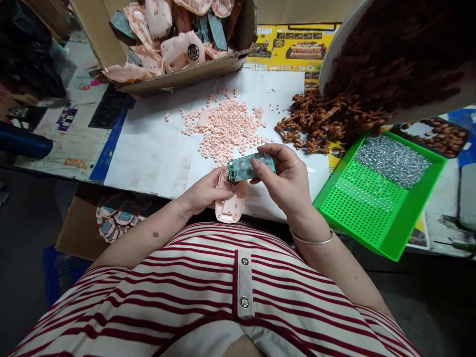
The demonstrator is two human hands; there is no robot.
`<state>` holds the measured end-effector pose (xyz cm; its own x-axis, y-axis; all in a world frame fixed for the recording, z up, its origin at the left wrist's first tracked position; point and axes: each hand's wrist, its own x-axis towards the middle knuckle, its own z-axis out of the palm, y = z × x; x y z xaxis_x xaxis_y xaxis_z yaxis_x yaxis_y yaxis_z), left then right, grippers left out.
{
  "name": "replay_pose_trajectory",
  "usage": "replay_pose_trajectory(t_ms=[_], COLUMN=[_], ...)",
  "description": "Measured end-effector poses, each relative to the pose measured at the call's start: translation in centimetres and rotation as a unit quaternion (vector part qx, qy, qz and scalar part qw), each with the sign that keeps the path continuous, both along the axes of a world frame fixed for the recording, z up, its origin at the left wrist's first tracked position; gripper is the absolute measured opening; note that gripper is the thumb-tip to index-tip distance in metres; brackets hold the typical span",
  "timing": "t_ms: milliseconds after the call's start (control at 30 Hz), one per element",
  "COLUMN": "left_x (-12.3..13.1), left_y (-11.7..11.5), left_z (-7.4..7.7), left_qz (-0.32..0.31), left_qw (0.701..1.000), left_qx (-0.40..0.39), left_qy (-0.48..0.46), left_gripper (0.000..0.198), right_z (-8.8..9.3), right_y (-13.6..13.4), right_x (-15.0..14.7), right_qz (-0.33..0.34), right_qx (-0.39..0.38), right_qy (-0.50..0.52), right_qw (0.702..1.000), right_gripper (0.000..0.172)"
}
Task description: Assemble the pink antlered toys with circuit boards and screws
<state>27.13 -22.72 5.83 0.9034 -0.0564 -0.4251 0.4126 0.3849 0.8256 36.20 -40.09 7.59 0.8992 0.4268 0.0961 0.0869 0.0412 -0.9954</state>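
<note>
My left hand grips a pink plastic shell from its left side, just over the near edge of the table. My right hand pinches a green circuit board by its right end and holds it over the top of the shell. The board touches or nearly touches the shell. Beyond my hands a heap of small pink parts lies on a white sheet.
A cardboard box of pink shells and boards stands at the back. Brown plastic pieces spill from a white tub at the right. A green tray holds metal screws. Lower left, another box holds assembled pieces.
</note>
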Motion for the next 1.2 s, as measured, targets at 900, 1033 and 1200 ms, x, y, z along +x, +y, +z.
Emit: replay_pose_trajectory(t_ms=[900,1033,1200], left_x=[0.3,0.5,0.4], left_y=[-0.7,-0.7,-0.7], left_z=[0.9,0.9,0.7], left_qz=[0.037,0.034,0.047], left_qw=[0.999,0.999,0.999], left_qx=[-0.008,0.008,0.017], left_qy=[0.026,0.022,0.011], left_gripper=[0.046,0.042,0.033], right_z=[-1.8,-1.5,-0.2], right_y=[-0.2,-0.7,-2.6], right_x=[0.1,0.0,-0.3], right_qz=[-0.018,0.009,0.094], right_qx=[-0.038,-0.039,-0.084], right_qy=[-0.127,-0.146,-0.229], right_qw=[0.991,0.989,0.965], right_gripper=[0.037,0.038,0.046])
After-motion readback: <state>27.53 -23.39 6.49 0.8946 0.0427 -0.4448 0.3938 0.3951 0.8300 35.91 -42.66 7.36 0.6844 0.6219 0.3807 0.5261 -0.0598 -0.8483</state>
